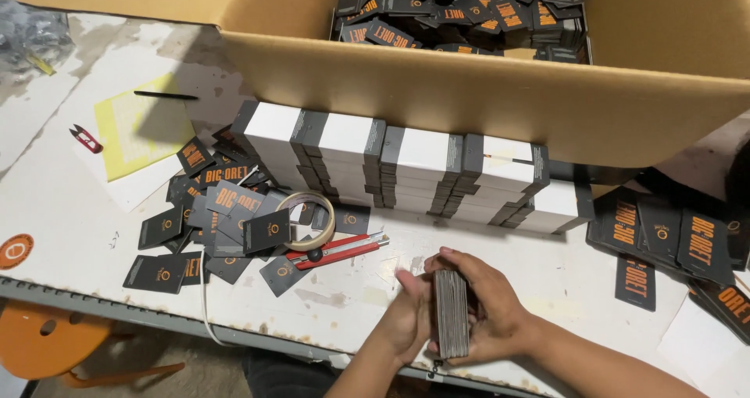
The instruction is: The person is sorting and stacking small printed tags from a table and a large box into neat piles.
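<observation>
Both my hands hold a thick stack of dark cards on edge near the table's front edge. My left hand presses its left side and my right hand cups its right side. Behind them, rows of stacked cards with white and grey faces line the cardboard box wall. A loose heap of dark cards with orange print lies to the left.
A large open cardboard box full of dark cards fills the back. A tape roll and a red utility knife lie left of my hands. More cards spread at right. Small red snips and an orange stool sit far left.
</observation>
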